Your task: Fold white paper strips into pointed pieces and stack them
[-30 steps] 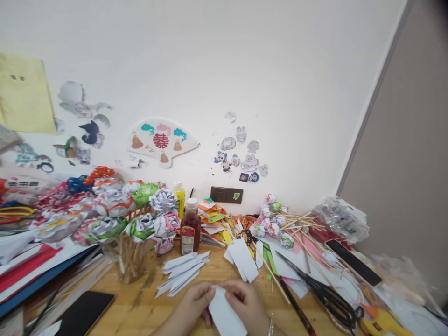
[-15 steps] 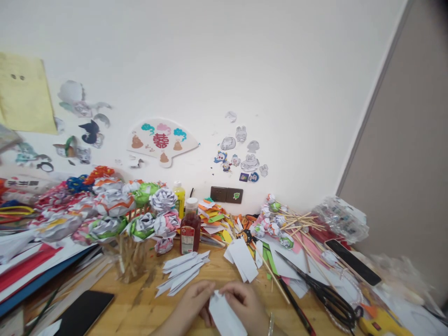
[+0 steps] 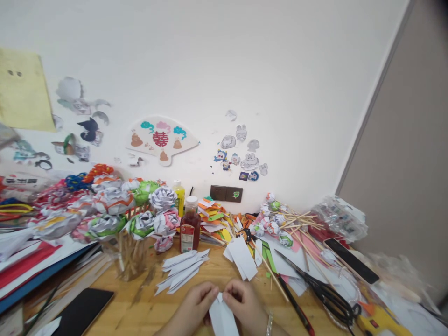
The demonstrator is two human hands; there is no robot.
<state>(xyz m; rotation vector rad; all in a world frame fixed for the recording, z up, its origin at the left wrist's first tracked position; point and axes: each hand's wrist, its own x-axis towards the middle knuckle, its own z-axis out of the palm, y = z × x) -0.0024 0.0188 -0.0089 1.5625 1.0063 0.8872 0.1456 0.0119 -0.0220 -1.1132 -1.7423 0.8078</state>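
Observation:
A white strip of folded paper (image 3: 222, 318) is held at the bottom middle, its far end creased to a narrow tip. My left hand (image 3: 198, 301) grips its left edge, with the thumb near the tip. On the other edge, my right hand (image 3: 245, 303) pinches the paper between thumb and bent fingers. Both hands are closed; the fingers under the paper are partly hidden. Just beyond my left hand lies a pile of folded white paper strips (image 3: 184, 270). A few flat white paper pieces (image 3: 241, 257) rest beyond my right hand.
Paper flowers on sticks stand in a clear container (image 3: 128, 256) at left, beside a red-brown bottle (image 3: 189, 226). Black-handled scissors (image 3: 329, 298), a phone (image 3: 352, 260) and a yellow tool (image 3: 385, 322) lie right. A dark flat object (image 3: 84, 310) lies front left.
The paper has turned slightly more upright, and its tip now shows between both thumbs. My hands have shifted slightly while keeping their hold.

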